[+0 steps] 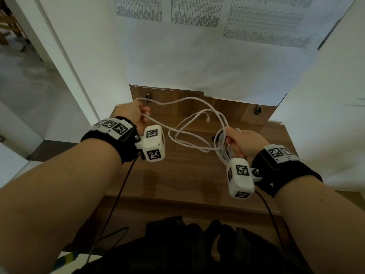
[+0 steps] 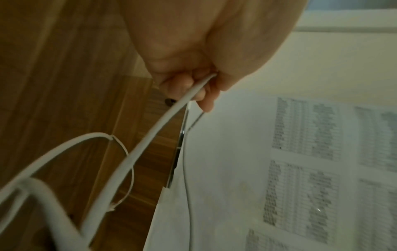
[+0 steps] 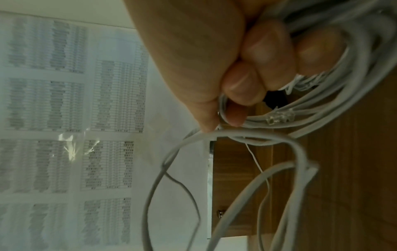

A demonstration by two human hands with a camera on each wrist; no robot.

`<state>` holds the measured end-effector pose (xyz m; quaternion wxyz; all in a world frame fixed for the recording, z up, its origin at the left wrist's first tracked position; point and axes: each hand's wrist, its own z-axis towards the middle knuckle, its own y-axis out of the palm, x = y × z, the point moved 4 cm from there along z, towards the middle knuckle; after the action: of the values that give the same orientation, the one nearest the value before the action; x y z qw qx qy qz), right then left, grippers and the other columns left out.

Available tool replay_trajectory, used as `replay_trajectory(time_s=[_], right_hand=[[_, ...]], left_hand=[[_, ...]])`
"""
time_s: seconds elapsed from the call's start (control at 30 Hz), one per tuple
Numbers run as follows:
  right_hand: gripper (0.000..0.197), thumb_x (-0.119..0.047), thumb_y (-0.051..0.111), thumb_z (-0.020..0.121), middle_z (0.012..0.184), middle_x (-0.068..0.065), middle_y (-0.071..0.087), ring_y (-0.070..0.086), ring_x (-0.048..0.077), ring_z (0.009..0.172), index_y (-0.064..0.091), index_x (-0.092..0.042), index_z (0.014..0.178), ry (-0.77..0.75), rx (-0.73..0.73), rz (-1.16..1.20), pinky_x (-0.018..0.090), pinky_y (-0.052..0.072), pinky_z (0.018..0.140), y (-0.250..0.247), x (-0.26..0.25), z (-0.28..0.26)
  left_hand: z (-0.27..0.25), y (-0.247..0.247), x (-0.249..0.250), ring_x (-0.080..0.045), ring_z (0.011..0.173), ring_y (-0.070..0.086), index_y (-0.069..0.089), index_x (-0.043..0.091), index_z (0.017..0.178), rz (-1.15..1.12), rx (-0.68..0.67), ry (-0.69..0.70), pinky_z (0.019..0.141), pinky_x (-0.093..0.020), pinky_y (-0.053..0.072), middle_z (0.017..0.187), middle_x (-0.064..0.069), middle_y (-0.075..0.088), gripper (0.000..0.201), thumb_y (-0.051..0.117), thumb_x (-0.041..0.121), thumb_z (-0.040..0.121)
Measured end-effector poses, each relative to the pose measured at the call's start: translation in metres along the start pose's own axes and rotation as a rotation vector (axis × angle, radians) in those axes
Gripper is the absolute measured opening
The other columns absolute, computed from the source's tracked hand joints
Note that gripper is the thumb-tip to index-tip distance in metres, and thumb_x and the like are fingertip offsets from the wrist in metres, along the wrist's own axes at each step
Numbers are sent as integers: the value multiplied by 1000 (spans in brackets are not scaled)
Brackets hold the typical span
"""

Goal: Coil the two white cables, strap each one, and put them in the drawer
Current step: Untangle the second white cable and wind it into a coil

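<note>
Smooth matt white plastic cable (image 1: 189,139) between fingers (image 3: 242,88); glossy wood-grain desk (image 1: 177,175) beneath; clear plastic plug (image 3: 279,118) beside fingertips.

Likely an office or workroom — printed tables of data (image 1: 195,11) taped to a white wall (image 1: 138,62); a wooden cabinet (image 1: 197,175) beneath; a doorway (image 1: 25,66) at left.

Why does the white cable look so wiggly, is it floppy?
Probably floppy: the white cable sags in loose curves between the left hand and right hand. It seems light, since fingers alone hold several loops. Loops may spring apart if released.
</note>
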<state>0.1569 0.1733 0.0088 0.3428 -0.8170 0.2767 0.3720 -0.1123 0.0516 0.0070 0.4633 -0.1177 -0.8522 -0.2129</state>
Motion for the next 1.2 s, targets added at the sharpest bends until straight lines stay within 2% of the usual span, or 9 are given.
replay_trajectory(time_s=[0.1, 0.2, 0.3, 0.4, 0.53, 0.7, 0.9, 1.07, 1.2], right_hand=[[45, -45, 46, 99, 48, 3, 34, 28, 13, 35, 52, -10, 71, -2, -48, 65, 24, 25, 39, 3, 1, 0], [46, -46, 45, 99, 46, 3, 35, 29, 15, 36, 53, -11, 70, -2, -75, 86, 25, 26, 41, 8, 0, 0], [46, -45, 47, 98, 47, 3, 34, 27, 14, 37, 50, -12, 66, 7, -88, 106, 26, 26, 41, 16, -3, -1], [43, -43, 49, 98, 46, 1, 33, 26, 13, 35, 49, -12, 69, 51, -76, 201, 22, 26, 36, 21, -6, -3], [38, -41, 52, 97, 41, -3, 38, 30, 10, 35, 53, -12, 72, 80, -3, 237, 20, 27, 35, 19, -10, -10], [35, -36, 50, 100, 36, -8, 47, 40, 3, 27, 53, -12, 74, 25, 82, 251, 9, 31, 32, 12, -12, -11], [35, -36, 52, 99, 34, -8, 45, 37, 5, 25, 54, -12, 73, 40, 82, 327, 10, 30, 33, 16, -14, -18], [35, -36, 53, 98, 33, -8, 46, 37, 5, 24, 55, -12, 72, 65, 86, 320, 9, 31, 33, 17, -12, -18], [38, -38, 50, 99, 44, -5, 45, 35, 8, 32, 53, -14, 70, 58, 67, 229, 15, 30, 35, 21, -12, -17]], left_hand=[[0, -4, -8, -13, 61, 59, 58, 2, 106, 207, -24, -2, 56, -21, 52, 75, -8, 64, 15, 49, 10, 97], [-6, 2, -3, -21, 101, 63, 47, 11, 134, 642, -9, 282, 90, -36, 53, 117, -7, 60, 48, 60, 21, 89], [-47, 25, 9, -12, 81, 63, 57, 22, 109, 674, -93, 599, 72, -29, 52, 97, 2, 64, 19, 58, 26, 90], [-83, 53, 1, -8, 63, 63, 63, 20, 93, 748, -441, 557, 59, -20, 52, 78, 3, 67, 14, 58, 33, 93], [-98, 70, -19, -7, 76, 69, 68, 16, 97, 974, -743, 489, 72, -19, 56, 85, 2, 72, 28, 63, 41, 87], [-104, 77, -34, 3, 97, 62, 63, 25, 120, 1130, -921, 440, 87, -15, 47, 109, 13, 66, 35, 63, 39, 88], [-112, 77, -48, 2, 93, 66, 68, 24, 107, 1164, -1128, 223, 86, -19, 45, 99, 12, 72, 19, 62, 30, 91], [-110, 74, -55, -14, 99, 65, 68, 36, 107, 1286, -1183, 290, 98, -43, 48, 104, 6, 69, 21, 67, 35, 86], [-118, 76, -58, -16, 94, 65, 69, 26, 98, 1302, -1204, 372, 94, -45, 51, 99, 2, 70, 13, 64, 33, 88]])
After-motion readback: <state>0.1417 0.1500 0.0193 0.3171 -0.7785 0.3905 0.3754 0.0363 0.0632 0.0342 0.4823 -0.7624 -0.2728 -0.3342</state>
